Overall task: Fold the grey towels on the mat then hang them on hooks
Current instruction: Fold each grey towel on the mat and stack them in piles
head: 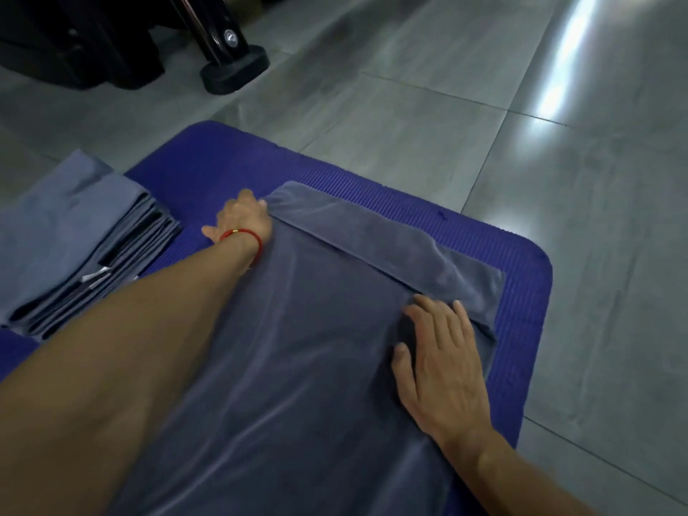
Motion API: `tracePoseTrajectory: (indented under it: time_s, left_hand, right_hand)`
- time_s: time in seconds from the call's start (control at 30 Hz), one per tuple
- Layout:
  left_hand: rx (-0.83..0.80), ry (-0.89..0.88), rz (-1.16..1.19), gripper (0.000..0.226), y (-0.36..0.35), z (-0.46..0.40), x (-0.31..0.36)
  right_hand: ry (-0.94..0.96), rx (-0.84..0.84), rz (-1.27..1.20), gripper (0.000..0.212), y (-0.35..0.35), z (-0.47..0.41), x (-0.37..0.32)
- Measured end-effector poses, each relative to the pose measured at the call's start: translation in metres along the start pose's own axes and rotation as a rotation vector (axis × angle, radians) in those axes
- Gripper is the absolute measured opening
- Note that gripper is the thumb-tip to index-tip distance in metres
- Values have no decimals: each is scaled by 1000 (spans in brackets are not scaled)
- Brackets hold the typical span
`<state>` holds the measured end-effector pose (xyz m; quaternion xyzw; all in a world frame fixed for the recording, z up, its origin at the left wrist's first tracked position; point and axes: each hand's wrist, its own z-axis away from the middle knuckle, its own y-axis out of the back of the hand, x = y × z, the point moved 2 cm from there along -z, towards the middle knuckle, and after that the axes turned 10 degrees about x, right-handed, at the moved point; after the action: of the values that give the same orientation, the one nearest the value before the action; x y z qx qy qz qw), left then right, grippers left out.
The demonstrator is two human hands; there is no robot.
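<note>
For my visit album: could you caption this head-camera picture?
Left hand grips the grey towel's far corner, right hand lies flat on it, on a blue mat.

I can read no text, brand, number or sign anywhere from here. The small white tags poking out of the stack of folded towels are too small and blurred for me to make out any print, and the round metal disc on the black stand shows nothing legible.
</note>
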<state>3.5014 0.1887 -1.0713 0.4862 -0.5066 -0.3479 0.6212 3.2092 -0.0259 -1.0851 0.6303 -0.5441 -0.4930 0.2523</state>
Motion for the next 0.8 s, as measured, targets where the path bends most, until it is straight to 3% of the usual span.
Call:
tracePoseTrajectory:
  time_s: [0.17,0.23,0.33,0.43,0.57,0.8]
  left_hand:
    - [10,48,-50,40,-9,-9,-19]
    - [85,1,-31,39,-15,0,-24]
    - [236,-130,43,35,-16,13,-33]
    - [286,-340,26,39,-15,26,-29]
    - [235,-642,-102,50,-22,26,-23]
    - [81,-470,-125,59,-27,20,-25]
  right_hand:
    - [-90,-5,102,51,-2,0,3]
    - [-97,-29,163,54,-4,1,4]
    - [-170,-48,252,61,-7,1,6]
    - [-308,-1,266,66,-7,3,9]
    - [-323,81,177,60,-6,3,9]
    - [-482,94,150,59,-7,2,14]
